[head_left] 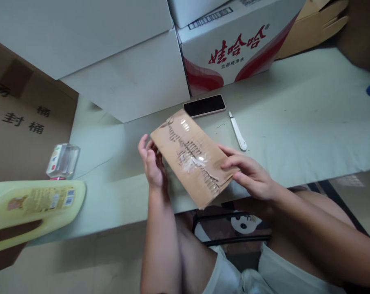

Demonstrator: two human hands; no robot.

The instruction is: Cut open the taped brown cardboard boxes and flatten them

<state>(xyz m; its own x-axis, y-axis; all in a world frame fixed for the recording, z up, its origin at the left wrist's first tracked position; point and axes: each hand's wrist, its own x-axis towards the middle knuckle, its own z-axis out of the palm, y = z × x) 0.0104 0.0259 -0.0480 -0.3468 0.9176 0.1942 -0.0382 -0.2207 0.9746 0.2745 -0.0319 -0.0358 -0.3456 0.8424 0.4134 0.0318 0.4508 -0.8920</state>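
A small brown cardboard box is tilted above the table's front edge, its upper face torn and wrinkled, with shiny clear tape over it. My right hand grips its right end, fingers on top and thumb at the corner. At the opposite end, my left hand supports the left edge with curled fingers, partly hidden behind the box. Beyond the box lies a dark-screened phone. A white utility knife rests on the table to the right of the phone.
White cartons and a red-and-white water carton stand along the back of the pale green table. On the left are a clear bottle, a yellow jug and a large brown carton. A bent cardboard piece lies back right.
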